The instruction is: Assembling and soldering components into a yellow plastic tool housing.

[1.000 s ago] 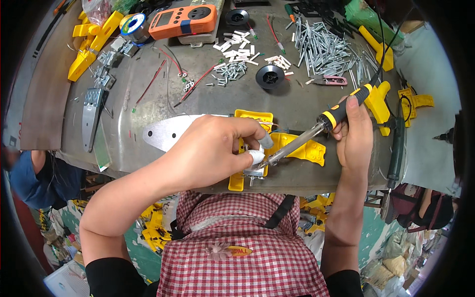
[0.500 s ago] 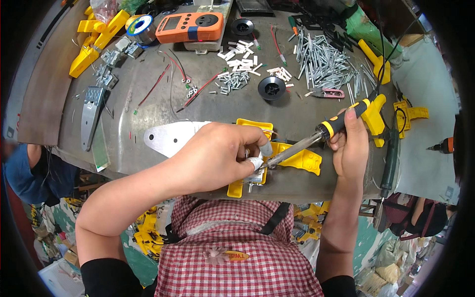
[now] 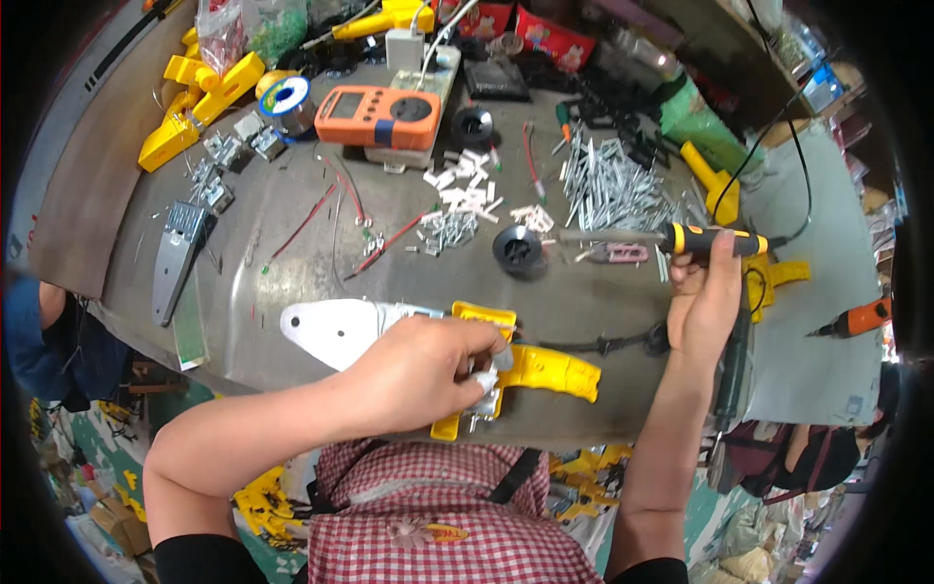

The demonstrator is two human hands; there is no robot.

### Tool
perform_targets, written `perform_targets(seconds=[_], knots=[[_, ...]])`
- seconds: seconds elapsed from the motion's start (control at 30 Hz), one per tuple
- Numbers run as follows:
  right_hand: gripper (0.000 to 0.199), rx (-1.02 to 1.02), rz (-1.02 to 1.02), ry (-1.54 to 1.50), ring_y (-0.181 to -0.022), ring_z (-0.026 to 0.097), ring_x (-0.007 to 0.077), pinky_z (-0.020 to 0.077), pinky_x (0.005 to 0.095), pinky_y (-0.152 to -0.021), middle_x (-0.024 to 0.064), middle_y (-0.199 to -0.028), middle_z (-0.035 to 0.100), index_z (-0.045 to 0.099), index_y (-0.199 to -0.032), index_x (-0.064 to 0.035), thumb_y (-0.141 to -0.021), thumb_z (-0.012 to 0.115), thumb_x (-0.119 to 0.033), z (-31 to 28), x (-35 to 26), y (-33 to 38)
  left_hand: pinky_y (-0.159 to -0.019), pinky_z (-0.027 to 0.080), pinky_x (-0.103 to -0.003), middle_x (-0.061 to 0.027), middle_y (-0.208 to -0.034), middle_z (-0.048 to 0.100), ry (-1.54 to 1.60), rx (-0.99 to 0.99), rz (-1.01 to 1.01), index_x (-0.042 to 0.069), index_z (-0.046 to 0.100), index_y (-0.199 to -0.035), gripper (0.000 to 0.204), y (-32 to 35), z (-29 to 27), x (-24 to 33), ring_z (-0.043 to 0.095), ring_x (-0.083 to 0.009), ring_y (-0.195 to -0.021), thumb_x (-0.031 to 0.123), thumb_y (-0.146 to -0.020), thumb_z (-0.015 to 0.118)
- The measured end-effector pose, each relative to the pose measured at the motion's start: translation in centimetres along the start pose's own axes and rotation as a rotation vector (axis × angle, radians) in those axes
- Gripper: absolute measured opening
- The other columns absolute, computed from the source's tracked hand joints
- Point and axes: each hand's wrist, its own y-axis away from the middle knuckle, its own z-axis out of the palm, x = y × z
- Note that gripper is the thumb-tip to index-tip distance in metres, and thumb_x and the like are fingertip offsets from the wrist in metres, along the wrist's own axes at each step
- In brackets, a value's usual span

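My right hand (image 3: pixel 708 297) is closed round the black and yellow handle of a soldering iron (image 3: pixel 715 240), held level above the bench. Its metal shaft, somewhat blurred, points left toward a black spool (image 3: pixel 517 250). My left hand (image 3: pixel 438 362) is pinched over an open yellow plastic housing (image 3: pixel 553 373), with white coverings on the thumb and a fingertip. What the pinch holds is hidden by the fingers. Out from under this hand, to the left, reaches a flat silver plate (image 3: pixel 326 334) with holes. A black cord (image 3: pixel 598 345) runs right from the housing.
An orange multimeter (image 3: pixel 377 117) and a solder reel (image 3: pixel 286 100) stand at the back. Long screws (image 3: pixel 613 182), short screws (image 3: pixel 449 232) and white pieces (image 3: pixel 464 185) lie in piles. A pink-handled knife (image 3: pixel 620 253) and red wires (image 3: pixel 300 229) lie nearby. An electric screwdriver (image 3: pixel 861 319) is far right.
The soldering iron has lifted away from the housing, up and to the right, and swung level. My left hand stays pinched at the housing. The view has shifted, showing more of the bench's back.
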Motion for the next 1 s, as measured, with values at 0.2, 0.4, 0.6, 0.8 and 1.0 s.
perform_targets(seconds=[0.2,0.4,0.6,0.8,1.0], knots=[[0.026,-0.08,-0.346,0.167,-0.072,0.057,0.0103,0.0457,0.024,-0.066,0.0077,-0.089,0.06,0.049,-0.107,0.0004,-0.096,0.052,-0.022,5.3,1.8,-5.3,-0.057,0.049,-0.032,-0.0086,-0.071,0.061,-0.005,-0.04,-0.01,0.007,0.062,-0.097,0.025,0.1,-0.1,-0.2,0.06,-0.0212,-0.061,0.012,-0.074,0.068],[0.023,-0.132,-0.526,0.329,-0.076,0.062,0.0151,0.049,0.029,-0.072,0.0076,-0.087,0.063,0.054,-0.104,-0.0015,-0.09,0.06,-0.018,11.8,5.1,-8.9,-0.06,0.051,-0.032,-0.0097,-0.075,0.064,0.003,-0.006,0.026,0.007,0.062,-0.097,0.024,0.1,0.1,-0.5,0.063,-0.022,-0.065,0.013,-0.074,0.069],[0.026,-0.23,-0.452,0.686,-0.088,0.064,0.0359,0.0494,0.0383,-0.075,0.0186,-0.09,0.065,0.055,-0.105,-0.004,-0.086,0.062,-0.02,14.1,8.3,-11.9,-0.059,0.05,-0.032,-0.0097,-0.076,0.063,-0.013,-0.01,0.022,0.007,0.062,-0.095,0.022,-0.2,0.0,-0.1,0.063,-0.023,-0.065,0.011,-0.075,0.068],[0.025,-0.868,-0.006,0.726,-0.061,0.059,0.0129,0.0469,0.029,-0.059,0.0075,-0.07,0.065,0.064,-0.092,0.0013,-0.084,0.059,-0.022,12.3,7.2,-7.8,-0.057,0.048,-0.032,-0.0097,-0.076,0.063,0.006,-0.014,0.013,0.006,0.062,-0.095,0.023,-0.4,-0.1,-0.4,0.062,-0.0226,-0.062,0.011,-0.074,0.068],[0.021,-0.909,0.181,0.579,-0.064,0.056,0.0114,0.045,0.0272,-0.061,0.0065,-0.071,0.062,0.062,-0.091,0.0023,-0.085,0.059,-0.018,8.7,1.6,-0.6,-0.054,0.048,-0.031,-0.0098,-0.075,0.062,-0.011,-0.026,-0.004,0.005,0.061,-0.096,0.025,-0.3,-0.3,-0.3,0.061,-0.0211,-0.059,0.009,-0.072,0.068]])
